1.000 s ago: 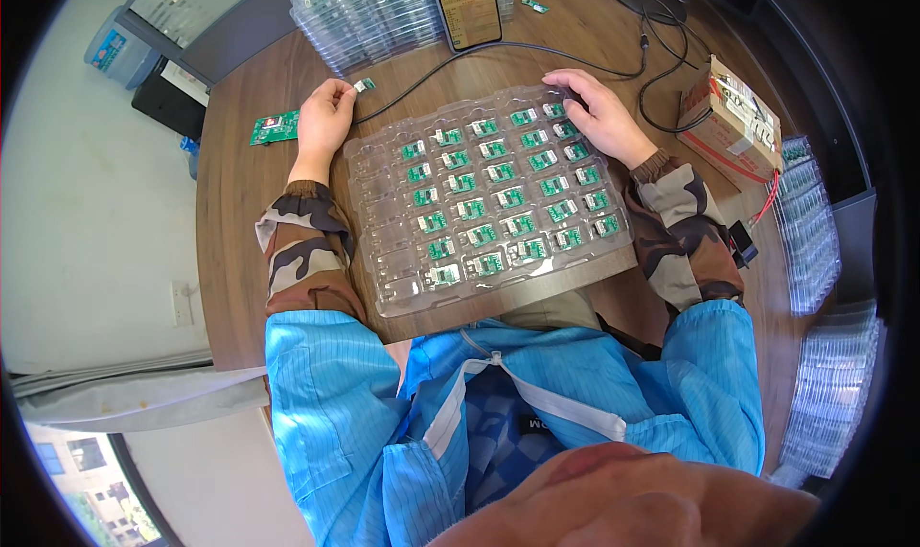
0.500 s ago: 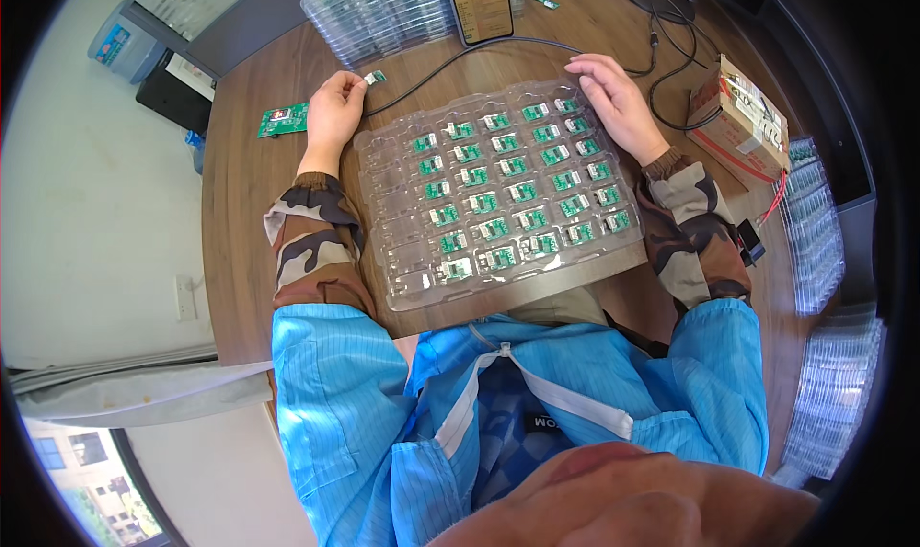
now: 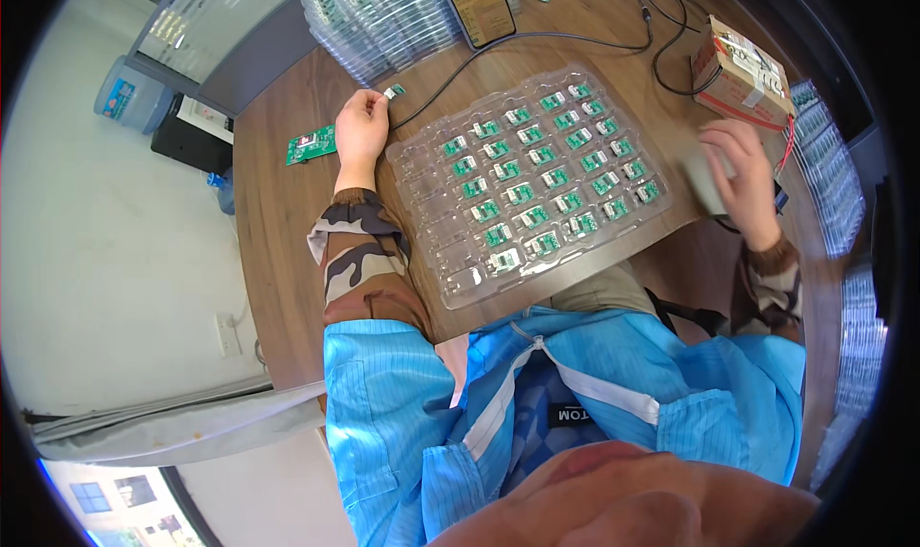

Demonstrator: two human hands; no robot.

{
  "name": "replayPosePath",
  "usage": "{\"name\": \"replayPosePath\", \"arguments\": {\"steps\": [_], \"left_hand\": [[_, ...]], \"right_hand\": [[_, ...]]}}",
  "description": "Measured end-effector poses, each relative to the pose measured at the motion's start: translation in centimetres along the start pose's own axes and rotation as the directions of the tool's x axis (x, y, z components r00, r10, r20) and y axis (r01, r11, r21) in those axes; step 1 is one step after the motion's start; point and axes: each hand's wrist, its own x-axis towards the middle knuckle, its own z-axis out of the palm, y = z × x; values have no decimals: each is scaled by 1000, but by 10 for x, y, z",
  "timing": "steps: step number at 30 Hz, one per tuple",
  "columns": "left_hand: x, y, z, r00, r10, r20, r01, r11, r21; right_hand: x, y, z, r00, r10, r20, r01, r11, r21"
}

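Note:
My left hand [image 3: 363, 130] rests left of the clear tray's far corner, thumb and finger pinched on a small green circuit board [image 3: 396, 91] with a white connector. The clear plastic tray [image 3: 458, 278] lies slantwise before me; similar small boards [image 3: 541, 155] fill most of its pockets, while the left column holds none. My right hand [image 3: 740, 178] is off the tray's right side, its fingers bent beside a pale, rounded, blurred thing [image 3: 706, 185]. Motion smear hides whether it grips that thing. A larger green circuit board [image 3: 311, 145] lies left of my left hand.
Stacked clear trays [image 3: 379, 25] stand at the back, beside a phone [image 3: 477, 9]. A black cable [image 3: 551, 35] curves across the table behind the tray. On the right are a cardboard box [image 3: 738, 73] with red wires and more stacked trays [image 3: 832, 178].
My right hand has left the tray's far right edge and moved right and nearer to me, by the pale thing. My left hand still pinches the small board. The whole view has shifted slightly.

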Motion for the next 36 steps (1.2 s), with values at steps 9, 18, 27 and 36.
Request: {"name": "replayPosePath", "arguments": {"steps": [9,18,27,36], "left_hand": [[3,-1,0,1000,3,3,-3,1000,5],[2,-3,3,1000,11,11,-10,999,-36],[3,-3,3,1000,-6,25,7,1000,-30],[6,-4,4,999,-12,37,14,999,-40]], "right_hand": [[-52,34,-31,942,303,145,-168,798,-578],[-62,65,-6,885,407,226,-86,619,-781],[-63,69,1,863,435,256,-28,547,-837],[-65,75,2,856,452,251,-41,543,-839]]}}
